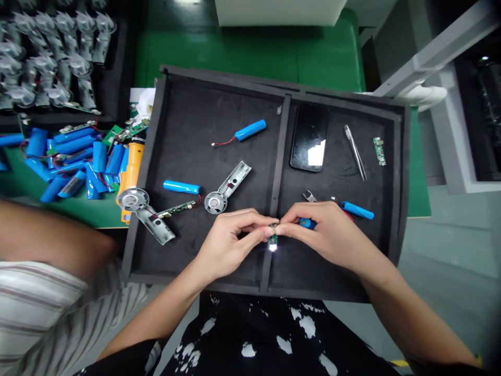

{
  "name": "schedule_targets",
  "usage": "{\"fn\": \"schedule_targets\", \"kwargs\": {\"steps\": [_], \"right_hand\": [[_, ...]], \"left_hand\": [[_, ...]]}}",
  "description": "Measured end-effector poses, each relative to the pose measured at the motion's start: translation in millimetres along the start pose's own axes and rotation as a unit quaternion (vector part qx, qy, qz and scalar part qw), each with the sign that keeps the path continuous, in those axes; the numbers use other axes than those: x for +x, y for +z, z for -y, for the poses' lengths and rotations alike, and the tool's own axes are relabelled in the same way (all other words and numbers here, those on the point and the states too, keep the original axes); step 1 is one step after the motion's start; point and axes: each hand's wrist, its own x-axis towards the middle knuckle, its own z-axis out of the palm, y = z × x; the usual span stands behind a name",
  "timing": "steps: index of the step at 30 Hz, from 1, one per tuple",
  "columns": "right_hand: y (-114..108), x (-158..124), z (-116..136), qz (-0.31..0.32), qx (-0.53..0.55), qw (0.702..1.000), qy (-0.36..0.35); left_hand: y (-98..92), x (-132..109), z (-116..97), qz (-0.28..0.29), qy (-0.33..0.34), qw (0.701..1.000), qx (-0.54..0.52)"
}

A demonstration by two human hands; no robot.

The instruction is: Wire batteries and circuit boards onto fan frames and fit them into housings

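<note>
Pinching from both sides, the left grip (230, 245) and right grip (323, 232) hold a small green circuit board (273, 241), its light glowing, just above the black foam tray (219, 86). A blue cell (308, 223) sits against the right fingers. Farther out, a grey housing (227, 187), loose blue battery (182, 187), tweezers (355, 159) and phone (309, 137) lie spaced apart, each easy to reach.
</note>
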Motion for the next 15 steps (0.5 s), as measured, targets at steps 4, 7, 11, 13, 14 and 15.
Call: {"fn": "schedule_targets", "kwargs": {"steps": [4,7,11,13,14,15], "right_hand": [[8,1,3,-0.015,0.033,0.999,0.018],[16,0,4,-0.044,0.076,0.996,0.032],[22,0,6,-0.036,0.181,0.982,0.042],[24,2,12,-0.013,0.222,0.974,0.036],[26,5,17,-0.001,0.238,0.971,0.030],[28,8,22,0.012,0.249,0.968,0.021]], "left_hand": [[0.0,-5,-2,0.000,0.027,0.998,0.052],[-0.4,-17,1,-0.010,0.021,0.995,0.098],[-7.4,-34,2,-0.057,0.002,0.993,0.104],[-12.7,-38,-2,-0.092,0.023,0.994,0.058],[-15.1,-39,-4,-0.118,0.046,0.991,0.037],[-17.0,-39,-7,-0.153,0.072,0.985,0.020]]}}
